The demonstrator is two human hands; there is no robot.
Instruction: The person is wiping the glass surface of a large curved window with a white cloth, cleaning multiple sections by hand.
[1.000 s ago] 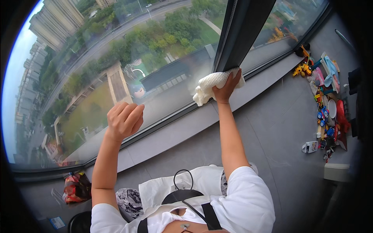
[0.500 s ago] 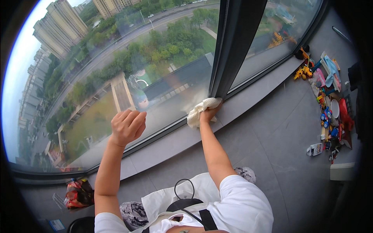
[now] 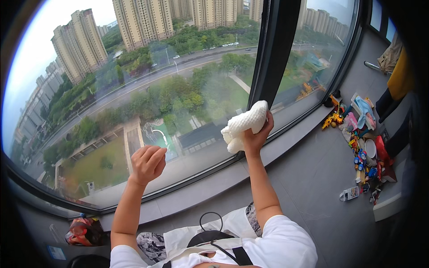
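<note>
My right hand [image 3: 256,135] grips a bunched white waffle-weave cloth [image 3: 248,121]. The cloth is in front of the lower window glass, at the foot of the dark window post [image 3: 272,58]; whether it presses on the glass is hard to tell. To the left, my left hand [image 3: 149,163] is raised before the large window pane [image 3: 192,111], its fingers curled into a loose fist. Nothing shows in that fist, though its palm side is turned away. Cloudy streaks mark the glass between the two hands.
A low grey sill [image 3: 187,199] runs along the window's foot. Toys [image 3: 361,156] lie heaped on the grey floor [image 3: 304,187] at right, near hanging clothes [image 3: 400,80]. At lower left stands a red patterned bag [image 3: 85,231]. Buildings, trees and a road show outside.
My right hand has lifted the cloth from the sill beside the post's base up to the lower glass. My left hand stays curled, slightly lower in view. The view has tilted upward.
</note>
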